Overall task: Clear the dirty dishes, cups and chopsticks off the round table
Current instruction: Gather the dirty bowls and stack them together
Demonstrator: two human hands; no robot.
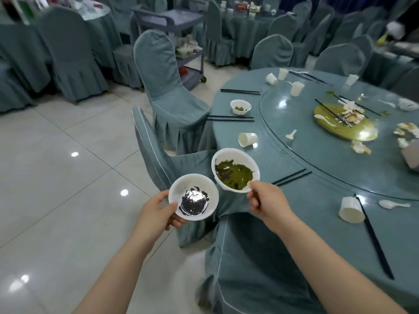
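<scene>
Head view: each hand, left hand (pixel 158 213) and right hand (pixel 264 201), grips one of two bowls (pixel 193 197).

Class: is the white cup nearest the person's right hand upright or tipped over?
Tipped over: the cup lies on its side on the table.

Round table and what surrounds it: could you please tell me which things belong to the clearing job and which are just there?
Job: bowl of dark dregs in left hand; bowl of green leftovers in right hand; small bowl; tipped cup; chopsticks.

Not the job: chair; grey trolley.
</scene>
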